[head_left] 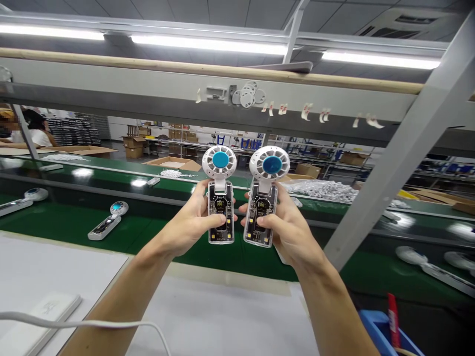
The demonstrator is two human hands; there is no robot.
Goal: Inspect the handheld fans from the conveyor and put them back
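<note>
Two handheld fans are held upright side by side in front of me, each with a round white head, a blue centre and a clear body over a dark circuit board. My left hand (193,217) is closed around the left handheld fan (221,198), its thumb on the front near the middle of the body. Around the right handheld fan (264,198) my right hand (287,222) is closed in the same way, thumb across the board. The two fans are close but apart. Small digit displays show on both boards; whether they are lit strongly is hard to tell.
Another fan (109,220) lies on the green conveyor belt (148,220), with more at both sides. A white power bank (44,321) and cable (92,324) sit at lower left. A blue bin (382,329) holds a red tube (393,316). A slanted post (401,143) stands right.
</note>
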